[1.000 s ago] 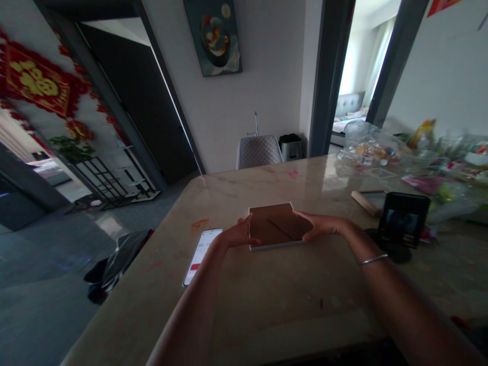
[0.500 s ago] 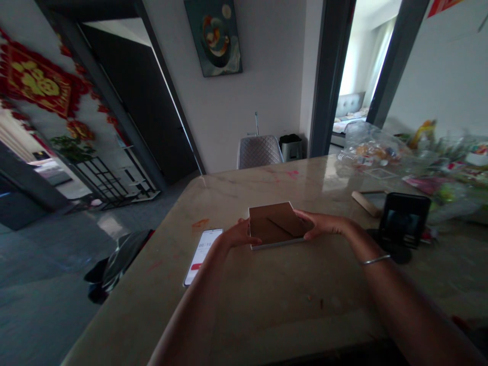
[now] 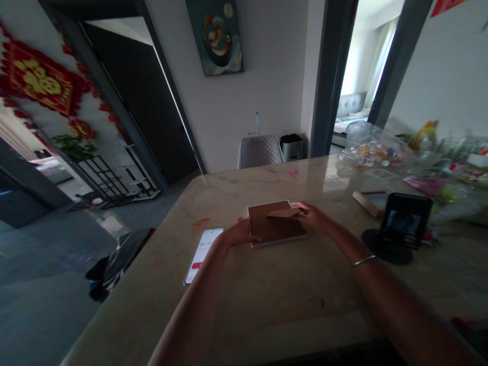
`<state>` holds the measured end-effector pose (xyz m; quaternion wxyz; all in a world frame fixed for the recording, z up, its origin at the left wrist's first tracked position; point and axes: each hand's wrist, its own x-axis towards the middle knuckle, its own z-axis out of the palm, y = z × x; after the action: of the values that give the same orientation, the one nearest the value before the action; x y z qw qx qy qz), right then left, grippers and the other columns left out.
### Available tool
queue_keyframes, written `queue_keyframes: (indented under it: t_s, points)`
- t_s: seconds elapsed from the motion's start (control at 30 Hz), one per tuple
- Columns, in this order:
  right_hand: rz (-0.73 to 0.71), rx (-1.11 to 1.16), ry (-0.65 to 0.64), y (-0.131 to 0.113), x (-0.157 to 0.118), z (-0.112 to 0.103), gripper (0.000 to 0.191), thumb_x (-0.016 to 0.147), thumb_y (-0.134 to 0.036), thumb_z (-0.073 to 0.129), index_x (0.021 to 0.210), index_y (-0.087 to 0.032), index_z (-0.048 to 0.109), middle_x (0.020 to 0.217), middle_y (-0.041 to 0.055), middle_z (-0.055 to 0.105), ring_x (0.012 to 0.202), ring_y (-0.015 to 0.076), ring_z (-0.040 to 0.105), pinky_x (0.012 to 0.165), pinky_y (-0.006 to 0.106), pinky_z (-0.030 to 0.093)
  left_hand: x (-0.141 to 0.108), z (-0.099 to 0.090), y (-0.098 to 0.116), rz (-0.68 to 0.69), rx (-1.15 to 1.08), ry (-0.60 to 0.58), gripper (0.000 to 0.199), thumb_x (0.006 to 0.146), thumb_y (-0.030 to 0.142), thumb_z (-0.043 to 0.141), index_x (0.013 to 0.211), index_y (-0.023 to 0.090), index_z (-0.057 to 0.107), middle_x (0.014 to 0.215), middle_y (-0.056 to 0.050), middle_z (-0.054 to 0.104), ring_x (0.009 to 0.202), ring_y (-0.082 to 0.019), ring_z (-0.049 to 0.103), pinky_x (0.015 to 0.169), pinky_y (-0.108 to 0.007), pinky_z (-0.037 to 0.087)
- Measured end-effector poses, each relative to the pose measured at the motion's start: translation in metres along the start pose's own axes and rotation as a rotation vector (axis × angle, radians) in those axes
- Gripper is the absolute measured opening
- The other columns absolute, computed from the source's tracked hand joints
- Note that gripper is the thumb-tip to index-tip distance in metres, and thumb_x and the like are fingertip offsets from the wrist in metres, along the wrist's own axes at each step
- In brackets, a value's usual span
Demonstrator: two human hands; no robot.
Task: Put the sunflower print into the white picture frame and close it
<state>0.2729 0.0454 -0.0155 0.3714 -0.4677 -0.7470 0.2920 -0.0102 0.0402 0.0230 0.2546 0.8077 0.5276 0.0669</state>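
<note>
A shallow box with white edges and a brown cardboard face lies on the table in front of me. My left hand grips its left edge, with the thumb over the near corner. At the right side, my right hand pinches a brown cardboard flap, which is tilted up from the box's face. What lies under the flap is hidden. Beside my left forearm lies a phone with a timer on its lit screen.
The stone-topped table carries a black stand with a screen on the right. Behind it is an open tray-like box. Plastic bags fill the far right. A chair stands beyond the far edge.
My right hand has shifted from the box's right edge up onto the cardboard flap and raised it. My left hand stays on the box's left edge.
</note>
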Motion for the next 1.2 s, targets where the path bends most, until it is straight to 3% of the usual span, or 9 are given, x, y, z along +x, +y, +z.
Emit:
queue_keyframes:
  t_s: [0.13,0.27,0.37,0.87,1.03,1.2]
  points:
    - [0.076,-0.028,-0.054,0.005,-0.005,0.006,0.077,0.062,-0.049,0.066,0.129,-0.026,0.037,0.13,0.0077,0.045,0.119,0.0271,0.041,0.099,0.046,0.032,0.0,-0.001,0.0,0.055,-0.006,-0.012,0.079,0.053,0.05,0.068,0.123,0.022,0.043,0.113,-0.008,0.055,0.11,-0.029,0.044,0.091,-0.038,0.036]
    - [0.06,-0.006,-0.252,0.003,-0.008,0.0,0.073,0.064,-0.049,0.063,0.129,-0.027,0.039,0.129,0.0055,0.046,0.116,0.0259,0.044,0.101,0.044,0.032,-0.001,-0.001,-0.001,0.054,-0.033,0.001,0.083,0.052,0.052,0.068,0.125,0.022,0.042,0.115,-0.008,0.054,0.111,-0.029,0.044,0.09,-0.038,0.037]
    - [0.018,-0.018,-0.302,0.003,-0.007,-0.003,0.073,0.063,-0.048,0.064,0.128,-0.025,0.041,0.131,0.0052,0.044,0.118,0.0263,0.043,0.102,0.042,0.031,-0.001,-0.001,-0.001,0.048,-0.025,-0.001,0.087,0.051,0.054,0.068,0.126,0.021,0.04,0.115,-0.009,0.054,0.112,-0.029,0.044,0.091,-0.037,0.036]
    - [0.036,-0.054,-0.319,-0.008,-0.006,0.0,0.057,0.067,-0.038,0.062,0.121,-0.024,0.049,0.126,0.0049,0.05,0.113,0.027,0.047,0.098,0.043,0.036,0.001,0.001,-0.002,0.057,0.009,0.008,0.077,0.056,0.052,0.065,0.123,0.021,0.043,0.114,-0.009,0.054,0.114,-0.029,0.041,0.094,-0.04,0.033]
    - [-0.036,-0.134,-0.303,-0.019,-0.006,0.008,0.062,0.068,-0.043,0.061,0.124,-0.021,0.046,0.128,0.0065,0.048,0.115,0.0267,0.045,0.099,0.042,0.035,-0.001,0.006,0.01,-0.059,0.069,0.054,0.082,0.055,0.062,0.061,0.12,0.017,0.043,0.119,-0.014,0.048,0.108,-0.032,0.046,0.09,-0.04,0.038]
    - [0.013,-0.261,-0.186,-0.028,-0.007,0.017,0.073,0.062,-0.048,0.065,0.126,-0.019,0.045,0.128,0.0099,0.047,0.116,0.03,0.043,0.097,0.043,0.035,-0.005,0.012,0.026,-0.14,0.101,0.146,0.089,0.05,0.069,0.06,0.12,0.016,0.044,0.118,-0.016,0.048,0.107,-0.035,0.047,0.088,-0.042,0.039]
